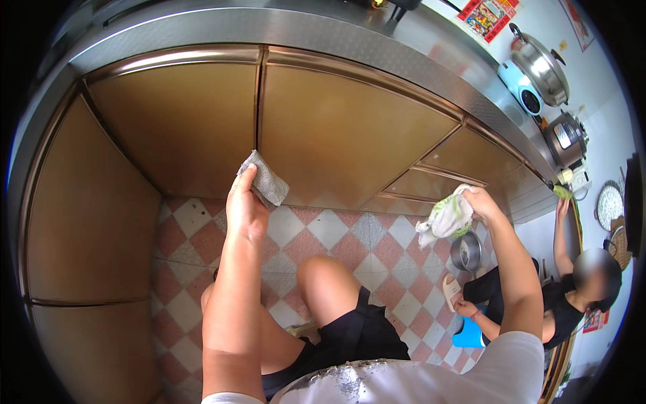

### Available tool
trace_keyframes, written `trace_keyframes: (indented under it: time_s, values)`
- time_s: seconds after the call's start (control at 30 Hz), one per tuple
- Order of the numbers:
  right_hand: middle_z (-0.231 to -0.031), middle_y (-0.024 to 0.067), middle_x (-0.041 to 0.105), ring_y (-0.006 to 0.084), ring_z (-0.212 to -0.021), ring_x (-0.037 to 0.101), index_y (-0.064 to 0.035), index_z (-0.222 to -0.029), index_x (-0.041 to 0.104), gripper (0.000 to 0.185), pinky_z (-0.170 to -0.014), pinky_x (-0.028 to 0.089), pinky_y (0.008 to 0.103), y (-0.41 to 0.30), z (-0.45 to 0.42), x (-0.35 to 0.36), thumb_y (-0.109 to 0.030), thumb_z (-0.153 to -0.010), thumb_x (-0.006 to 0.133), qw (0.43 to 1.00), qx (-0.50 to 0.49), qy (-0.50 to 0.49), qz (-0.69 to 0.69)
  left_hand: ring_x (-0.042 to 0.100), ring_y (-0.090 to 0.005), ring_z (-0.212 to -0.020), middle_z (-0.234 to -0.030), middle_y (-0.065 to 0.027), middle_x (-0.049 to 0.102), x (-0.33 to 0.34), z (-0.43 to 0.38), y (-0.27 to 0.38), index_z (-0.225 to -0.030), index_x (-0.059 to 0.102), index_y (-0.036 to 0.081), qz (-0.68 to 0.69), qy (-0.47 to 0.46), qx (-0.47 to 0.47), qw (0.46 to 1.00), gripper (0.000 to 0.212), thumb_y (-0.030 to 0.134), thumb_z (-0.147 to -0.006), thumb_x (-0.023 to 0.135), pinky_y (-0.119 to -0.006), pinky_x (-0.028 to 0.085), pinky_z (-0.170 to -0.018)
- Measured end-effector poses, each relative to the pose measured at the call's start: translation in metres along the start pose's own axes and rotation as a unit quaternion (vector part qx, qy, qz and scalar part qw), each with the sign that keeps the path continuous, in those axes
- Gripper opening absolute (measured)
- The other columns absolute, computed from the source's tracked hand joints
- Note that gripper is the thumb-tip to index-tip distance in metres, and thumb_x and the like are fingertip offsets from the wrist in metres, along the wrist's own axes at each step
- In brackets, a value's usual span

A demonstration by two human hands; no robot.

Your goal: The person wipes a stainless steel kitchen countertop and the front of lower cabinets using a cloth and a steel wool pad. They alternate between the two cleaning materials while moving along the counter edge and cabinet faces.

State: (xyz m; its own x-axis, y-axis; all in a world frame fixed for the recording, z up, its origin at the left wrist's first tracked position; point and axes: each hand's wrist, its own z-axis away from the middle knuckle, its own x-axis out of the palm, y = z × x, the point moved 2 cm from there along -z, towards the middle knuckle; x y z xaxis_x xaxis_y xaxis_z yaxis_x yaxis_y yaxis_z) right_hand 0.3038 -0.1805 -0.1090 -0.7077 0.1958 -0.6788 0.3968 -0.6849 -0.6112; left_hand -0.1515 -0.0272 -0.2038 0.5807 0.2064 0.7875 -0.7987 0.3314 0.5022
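My left hand (246, 204) holds a grey scouring pad (270, 184) between thumb and fingers, in front of the seam between two brown cabinet doors (343, 126). Whether the pad touches the doors I cannot tell. Out to the right, my right hand (482, 204) grips a crumpled white cloth with green patches (446, 217), which hangs down over the tiled floor. A round metal pot (466, 251) stands on the floor just below that cloth.
A stainless steel counter (313, 30) runs above the doors. On it stand a steel pot (542, 68), a light blue appliance (520, 86) and an electric cooker (565, 139). At right a co-worker (557, 313) sits on a blue stool (468, 331), one hand raised holding a green cloth (561, 192).
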Motion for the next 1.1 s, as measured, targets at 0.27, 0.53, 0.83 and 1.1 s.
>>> trace_keyframes:
  time_s: [0.27, 0.53, 0.83, 1.1]
  values:
    - [-0.065, -0.0021, 0.056, 0.0037, -0.049, 0.049, -0.0068, -0.083, 0.059, 0.004, -0.041, 0.039, 0.0174, 0.066, -0.013, -0.009, -0.008, -0.086, 0.058, 0.953, 0.12, -0.082, -0.266, 0.055, -0.0201, -0.101, -0.11, -0.0038, 0.058, -0.001, -0.004, 0.0, -0.113, 0.053, 0.008, 0.005, -0.01, 0.001, 1.0, 0.029, 0.019, -0.087, 0.057, -0.039, 0.044, -0.092]
    - [-0.084, -0.0004, 0.061, 0.0121, -0.077, 0.058, -0.0153, -0.096, 0.057, 0.026, -0.067, 0.045, 0.0265, 0.061, 0.002, -0.001, -0.039, -0.085, 0.059, 0.913, 0.026, -0.025, -0.406, 0.056, -0.0206, -0.1, -0.106, -0.0035, 0.059, 0.002, 0.002, 0.0, -0.11, 0.055, 0.01, -0.01, 0.002, -0.009, 1.0, 0.027, 0.02, -0.086, 0.059, -0.04, 0.044, -0.092]
    - [-0.119, 0.0075, 0.058, 0.027, -0.115, 0.05, -0.0096, -0.113, 0.056, 0.039, -0.102, 0.032, 0.0448, -0.046, 0.03, 0.066, -0.039, -0.089, 0.048, 0.673, -0.215, -0.173, -0.686, 0.055, -0.0222, -0.103, -0.111, -0.0048, 0.058, -0.002, -0.006, -0.006, -0.113, 0.055, 0.008, -0.019, -0.005, -0.013, 1.0, 0.029, 0.02, -0.086, 0.058, -0.041, 0.043, -0.093]
    - [-0.098, 0.0067, 0.059, 0.0154, -0.088, 0.06, -0.0017, -0.109, 0.051, 0.023, -0.078, 0.05, 0.0283, -0.152, 0.028, 0.137, -0.011, -0.088, 0.058, 0.792, -0.266, -0.017, -0.549, 0.056, -0.0209, -0.101, -0.108, -0.0047, 0.059, -0.009, -0.009, 0.001, -0.113, 0.054, 0.008, -0.008, -0.008, 0.008, 1.0, 0.027, 0.02, -0.088, 0.055, -0.041, 0.044, -0.091]
